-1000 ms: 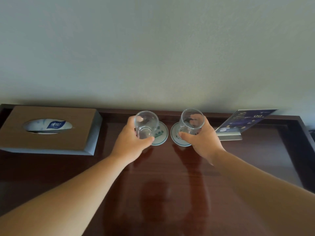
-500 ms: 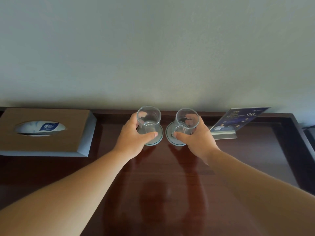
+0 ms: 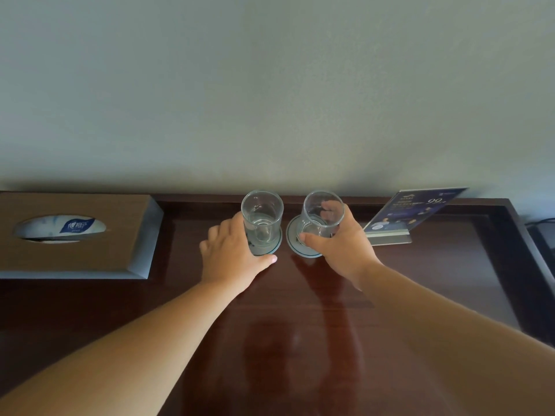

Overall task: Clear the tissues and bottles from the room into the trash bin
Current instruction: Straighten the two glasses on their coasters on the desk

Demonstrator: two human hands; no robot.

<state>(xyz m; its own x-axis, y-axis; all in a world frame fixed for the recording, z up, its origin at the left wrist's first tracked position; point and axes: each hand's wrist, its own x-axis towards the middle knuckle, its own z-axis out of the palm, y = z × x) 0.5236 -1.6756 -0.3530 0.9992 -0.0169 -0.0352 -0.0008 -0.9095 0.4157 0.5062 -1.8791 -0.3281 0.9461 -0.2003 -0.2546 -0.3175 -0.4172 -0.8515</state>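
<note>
Both my arms reach forward across the dark, glossy desk (image 3: 300,325) toward two clear glasses that stand near its back edge, close under the pale wall (image 3: 270,85). My right hand (image 3: 339,250) is wrapped around the right glass (image 3: 315,205): the fingers show through it from behind and my thumb presses the front, low near the base. That glass stands over the right coaster (image 3: 292,238), a round white one with a dark ring, though I cannot tell whether its base touches. My left hand (image 3: 231,256) is slack beside the left glass (image 3: 262,217), fingers loosely bent against its left side, thumb stretched out low in front of the left coaster (image 3: 271,249) and gripping nothing. The left glass stands upright on that coaster. The two coasters lie just beside each other, not touching. The tissues (image 3: 60,228) sit well to the left, showing through the oval slot of a brown tissue box (image 3: 126,235) that lies flat on the desk. To the right of my right hand a slanted sign card (image 3: 411,211) stands in a clear holder.
</note>
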